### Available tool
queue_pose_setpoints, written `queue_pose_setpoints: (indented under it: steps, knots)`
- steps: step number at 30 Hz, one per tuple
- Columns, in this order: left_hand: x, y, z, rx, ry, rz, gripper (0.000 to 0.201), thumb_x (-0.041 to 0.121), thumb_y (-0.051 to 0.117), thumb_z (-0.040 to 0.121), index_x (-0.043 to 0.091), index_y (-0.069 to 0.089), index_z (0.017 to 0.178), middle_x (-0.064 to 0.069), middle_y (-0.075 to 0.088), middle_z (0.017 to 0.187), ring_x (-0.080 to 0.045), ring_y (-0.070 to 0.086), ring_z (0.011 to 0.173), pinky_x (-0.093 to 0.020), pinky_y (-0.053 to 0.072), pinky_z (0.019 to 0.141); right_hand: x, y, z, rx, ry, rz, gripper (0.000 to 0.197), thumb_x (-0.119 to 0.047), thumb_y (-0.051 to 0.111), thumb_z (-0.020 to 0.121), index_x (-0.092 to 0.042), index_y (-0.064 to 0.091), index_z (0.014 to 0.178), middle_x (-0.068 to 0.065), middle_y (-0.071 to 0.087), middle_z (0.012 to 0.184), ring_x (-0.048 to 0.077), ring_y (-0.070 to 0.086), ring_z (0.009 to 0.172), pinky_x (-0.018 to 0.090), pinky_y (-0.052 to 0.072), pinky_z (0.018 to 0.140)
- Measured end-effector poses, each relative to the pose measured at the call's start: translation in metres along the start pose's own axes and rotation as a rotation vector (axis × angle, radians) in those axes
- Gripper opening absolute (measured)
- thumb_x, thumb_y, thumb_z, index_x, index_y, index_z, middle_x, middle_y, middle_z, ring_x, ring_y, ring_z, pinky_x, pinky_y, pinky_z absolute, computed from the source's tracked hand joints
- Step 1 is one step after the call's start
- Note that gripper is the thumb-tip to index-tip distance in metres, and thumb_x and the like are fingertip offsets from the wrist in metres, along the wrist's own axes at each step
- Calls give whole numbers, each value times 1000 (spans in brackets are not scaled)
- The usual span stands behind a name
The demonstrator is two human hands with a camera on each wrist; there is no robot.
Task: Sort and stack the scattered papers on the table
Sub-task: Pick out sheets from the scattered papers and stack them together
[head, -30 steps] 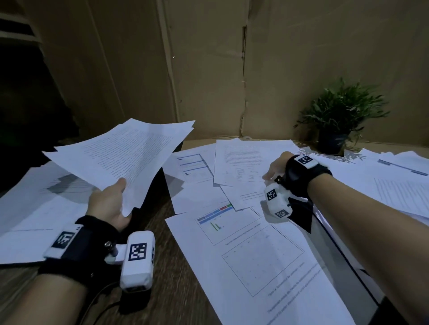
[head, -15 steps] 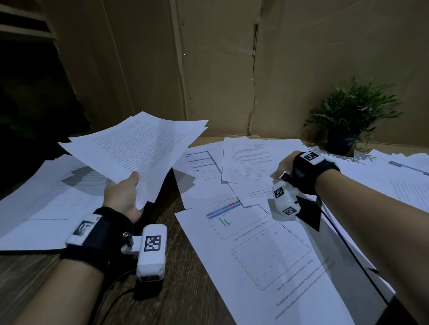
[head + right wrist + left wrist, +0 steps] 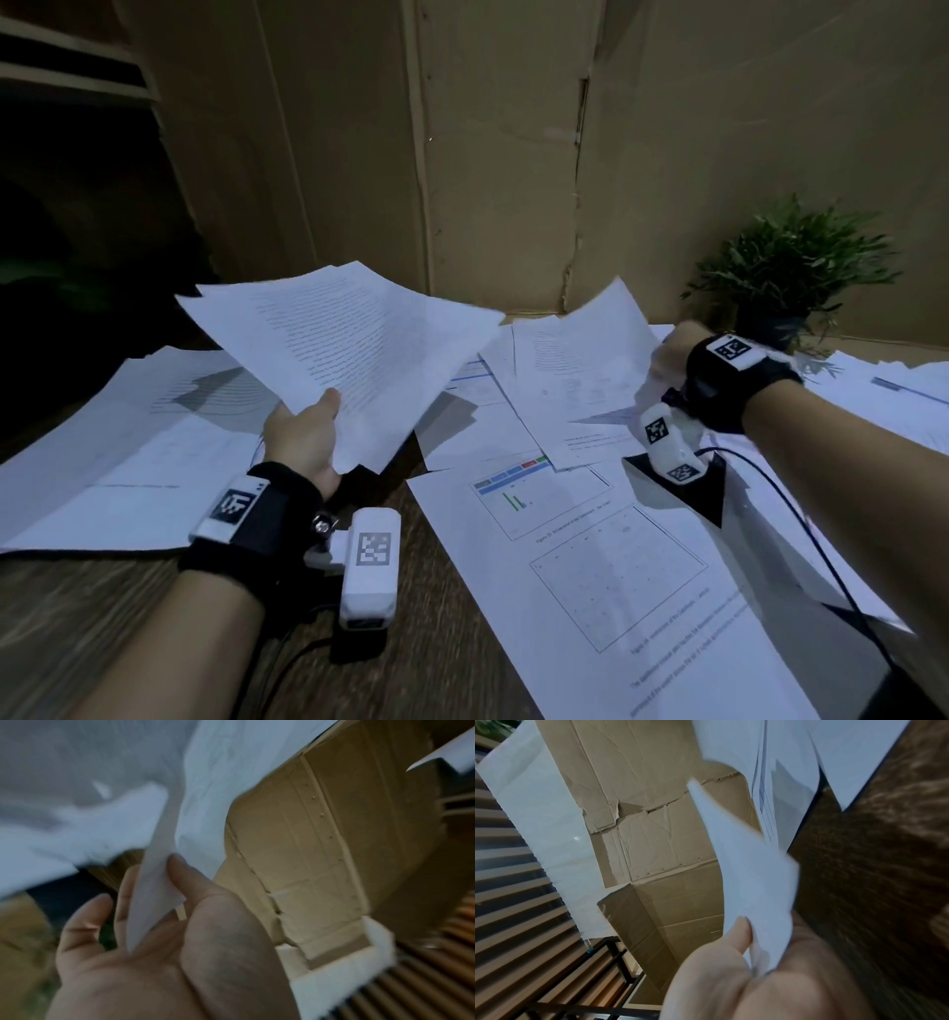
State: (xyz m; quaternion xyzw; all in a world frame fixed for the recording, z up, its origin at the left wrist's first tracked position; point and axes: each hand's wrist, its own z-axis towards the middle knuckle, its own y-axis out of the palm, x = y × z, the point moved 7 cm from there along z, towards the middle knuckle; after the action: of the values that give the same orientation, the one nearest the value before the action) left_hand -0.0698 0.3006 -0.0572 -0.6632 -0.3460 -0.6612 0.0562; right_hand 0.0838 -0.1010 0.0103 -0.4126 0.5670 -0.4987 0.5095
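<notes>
On the far left, loose papers (image 3: 118, 442) lie flat on the desk (image 3: 436, 591), not yet gathered. My left hand (image 3: 303, 442) pinches a small sheaf (image 3: 349, 349) at its near corner, thumb on top, held up off the desk, I judge so it can take the next page. In the middle, a chart page (image 3: 606, 565) waits. On the right, my right hand (image 3: 670, 349) clamps thumb and fingers on a text sheet (image 3: 580, 354), its edge lifted, probably bound for the sheaf.
</notes>
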Motion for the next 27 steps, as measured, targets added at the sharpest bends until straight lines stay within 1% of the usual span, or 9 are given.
queue_pose_setpoints:
  steps: [3, 6, 9, 13, 15, 17, 20, 23, 27]
  knots:
    - [3, 5, -4, -44, 33, 13, 35, 8, 57, 98, 8, 54, 133, -12, 63, 125, -32, 62, 111, -48, 54, 85, -10, -67, -10, 307, 76, -25, 10, -7, 58, 93, 3, 57, 91, 26, 60, 118, 43, 54, 118, 54, 40, 103]
    - [7, 9, -9, -77, 96, 79, 30, 8, 56, 99, 9, 59, 128, -11, 65, 123, -33, 62, 113, -53, 50, 96, -36, -137, -44, 639, 51, -263, 24, -8, 65, 85, -4, 65, 109, 22, 49, 133, 41, 36, 133, 62, 22, 112]
    - [10, 11, -11, -93, 124, 122, 31, 10, 55, 100, 10, 59, 131, -9, 65, 123, -32, 62, 112, -53, 50, 96, -71, -176, -84, 927, -154, -259, 26, -13, 76, 77, -17, 75, 102, 19, 43, 135, 40, 31, 136, 68, 17, 113]
    - [11, 23, -20, -206, 107, 167, 29, 11, 52, 101, 12, 60, 129, -7, 68, 120, -28, 66, 107, -47, 53, 93, -124, -187, -124, 1047, -433, -169, 15, -23, 74, 83, -22, 76, 98, 15, 42, 143, 40, 30, 141, 67, 17, 114]
    - [12, 36, -27, -307, 121, 203, 24, 11, 51, 102, 15, 64, 120, -7, 70, 118, -27, 68, 103, -44, 55, 88, -155, -176, -141, 1050, -577, -151, 16, -23, 69, 87, -21, 75, 102, 16, 44, 142, 41, 36, 137, 63, 29, 109]
    - [17, 47, -36, -364, 163, 229, 23, 8, 50, 101, 17, 65, 116, -6, 71, 114, -28, 69, 101, -40, 56, 82, -184, -156, -155, 989, -683, -89, 15, -14, 62, 91, -17, 73, 101, 19, 52, 129, 42, 51, 117, 54, 45, 90]
    - [21, 56, -43, -400, 280, 220, 35, 13, 52, 99, 19, 51, 134, 2, 66, 124, -19, 62, 117, -41, 52, 96, -219, -115, -161, 696, -723, 8, 21, -5, 51, 90, -13, 66, 103, 14, 57, 100, 37, 57, 87, 39, 41, 65]
    - [29, 65, -48, -422, 209, 35, 46, 55, 42, 97, 32, 56, 135, 2, 60, 136, -22, 53, 130, -43, 45, 102, -238, -76, -159, 399, -737, 144, 26, -14, 46, 92, -12, 63, 111, 10, 52, 101, 34, 52, 90, 36, 42, 72]
    - [44, 73, -56, -497, 156, -101, 47, 59, 37, 98, 28, 63, 122, 0, 71, 119, -21, 67, 110, -40, 51, 94, -247, -55, -160, 283, -772, 190, 30, -24, 48, 95, -9, 56, 120, 7, 57, 106, 33, 51, 97, 36, 38, 73]
